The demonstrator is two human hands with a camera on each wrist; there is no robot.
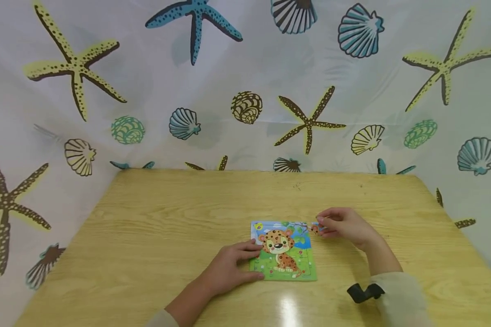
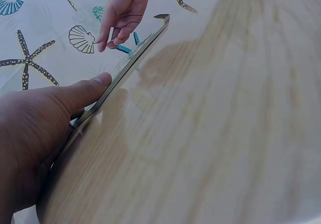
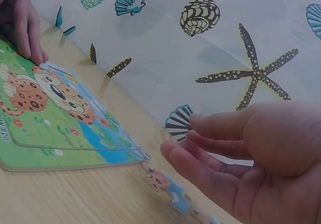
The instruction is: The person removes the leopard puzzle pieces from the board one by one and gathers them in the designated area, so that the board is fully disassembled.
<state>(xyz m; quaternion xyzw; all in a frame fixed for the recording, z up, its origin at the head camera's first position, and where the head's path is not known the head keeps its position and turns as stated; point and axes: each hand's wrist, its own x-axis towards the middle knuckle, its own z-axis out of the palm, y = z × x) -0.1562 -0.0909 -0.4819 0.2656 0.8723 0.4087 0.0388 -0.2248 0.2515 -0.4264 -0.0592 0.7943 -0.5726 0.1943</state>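
surface (image 1: 155, 227): bare wood, open room on every side, curtain behind | puzzle (image 1: 284, 250): flat at centre, looks stiff, thin, light; best held by its edges | left hand (image 1: 229, 268): fingers straight, pressing its left edge | piece (image 3: 165, 184): 1, small, loose off the top right corner | right hand (image 1: 345, 226): fingers relaxed, apart, just over the piece, gripping nothing.
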